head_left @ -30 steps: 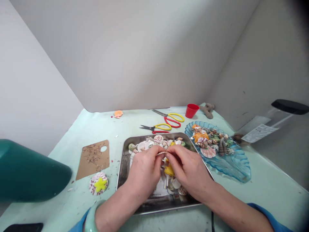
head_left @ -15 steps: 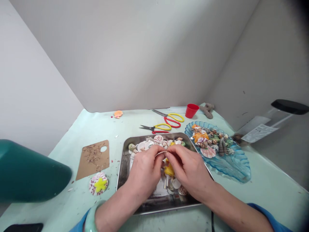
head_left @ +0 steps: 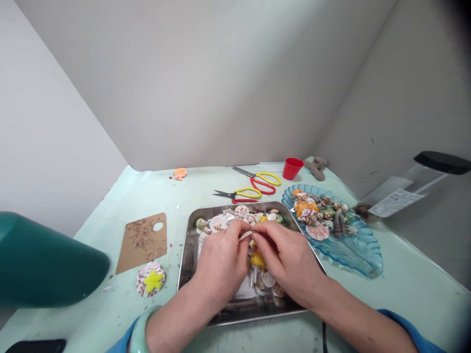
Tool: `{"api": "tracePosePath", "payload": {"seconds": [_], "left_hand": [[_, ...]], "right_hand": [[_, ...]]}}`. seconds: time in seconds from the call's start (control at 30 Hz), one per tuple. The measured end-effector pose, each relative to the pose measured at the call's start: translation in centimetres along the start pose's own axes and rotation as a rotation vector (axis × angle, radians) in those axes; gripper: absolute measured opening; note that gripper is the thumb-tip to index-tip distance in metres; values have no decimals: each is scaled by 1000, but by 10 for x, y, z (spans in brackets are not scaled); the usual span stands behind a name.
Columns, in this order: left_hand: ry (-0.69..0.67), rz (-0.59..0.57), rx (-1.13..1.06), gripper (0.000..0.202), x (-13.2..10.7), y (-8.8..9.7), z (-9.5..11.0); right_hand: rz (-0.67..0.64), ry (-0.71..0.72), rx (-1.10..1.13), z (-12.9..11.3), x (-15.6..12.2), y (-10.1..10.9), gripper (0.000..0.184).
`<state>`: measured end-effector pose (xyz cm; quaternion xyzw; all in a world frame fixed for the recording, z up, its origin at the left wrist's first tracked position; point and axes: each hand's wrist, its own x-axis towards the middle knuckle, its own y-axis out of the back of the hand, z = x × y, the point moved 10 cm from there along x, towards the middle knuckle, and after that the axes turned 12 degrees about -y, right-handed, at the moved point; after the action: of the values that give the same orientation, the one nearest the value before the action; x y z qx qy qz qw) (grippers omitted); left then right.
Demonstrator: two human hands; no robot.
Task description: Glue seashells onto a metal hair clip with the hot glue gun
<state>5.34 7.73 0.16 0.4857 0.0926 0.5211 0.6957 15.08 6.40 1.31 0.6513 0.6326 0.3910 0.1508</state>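
Observation:
My left hand (head_left: 220, 262) and my right hand (head_left: 287, 261) meet over a steel tray (head_left: 186, 255) of mixed seashells. Together their fingertips pinch a small pale shell (head_left: 246, 235), held just above the tray. Both hands are closed on it. Under the hands lie more shells and a yellow piece (head_left: 257, 260); much of the tray's middle is hidden by my hands. A pale green bangle (head_left: 135, 333) sits on my left wrist.
A blue glass dish (head_left: 353, 250) of shells stands right of the tray. Behind are two yellow-and-red scissors (head_left: 241, 194) (head_left: 262, 179), a red cup (head_left: 292, 168) and an orange shell (head_left: 180, 173). Left: brown card (head_left: 143, 241), speckled shell with yellow star (head_left: 150, 279), a teal object (head_left: 40, 262).
The small shell has tilted a little between my fingertips, and my left fingers shifted slightly. Hands stay in the same place over the tray.

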Motion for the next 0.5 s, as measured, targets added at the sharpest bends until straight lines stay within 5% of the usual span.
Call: {"api": "tracePosePath", "payload": {"seconds": [0.5], "left_hand": [[-18, 24, 37, 17, 0, 5, 5]], "right_hand": [[57, -2, 13, 1, -2, 6, 14]]}}
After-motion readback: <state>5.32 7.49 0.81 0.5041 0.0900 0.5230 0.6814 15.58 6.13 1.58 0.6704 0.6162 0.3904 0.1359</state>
